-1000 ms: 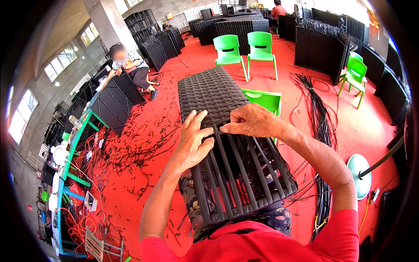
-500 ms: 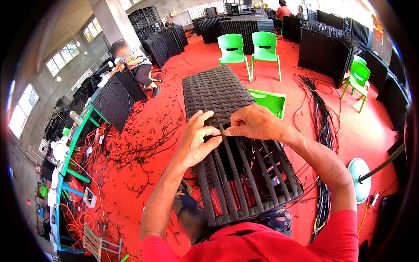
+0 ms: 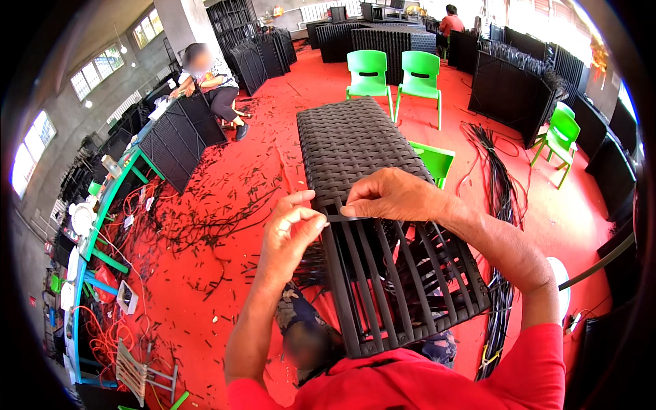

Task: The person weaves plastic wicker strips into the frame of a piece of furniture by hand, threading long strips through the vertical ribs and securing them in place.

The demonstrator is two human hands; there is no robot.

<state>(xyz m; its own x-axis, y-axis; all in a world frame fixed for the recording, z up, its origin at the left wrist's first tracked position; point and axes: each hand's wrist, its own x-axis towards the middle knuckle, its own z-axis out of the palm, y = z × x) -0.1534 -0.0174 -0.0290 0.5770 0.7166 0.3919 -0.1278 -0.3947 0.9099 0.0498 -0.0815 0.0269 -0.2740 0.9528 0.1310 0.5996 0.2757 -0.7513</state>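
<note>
Red workshop floor (image 3: 225,205) strewn with black offcuts. Hands now drawn together from flat on the woven panel (image 3: 383,225), at the weave's edge: left hand (image 3: 290,236) and right hand (image 3: 389,198) each pinching one black strip (image 3: 339,218), pulled taut between them.

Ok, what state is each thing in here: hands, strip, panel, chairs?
Left hand: fingers pinched on the strip's left end.
Right hand: fingers pinched on the strip's right end.
Strip: flat, held taut between both hands at the weave's edge.
Panel: far part woven, near part bare slats.
Green chairs: upright, unoccupied.
Loose strands: lying on the red floor.
</note>
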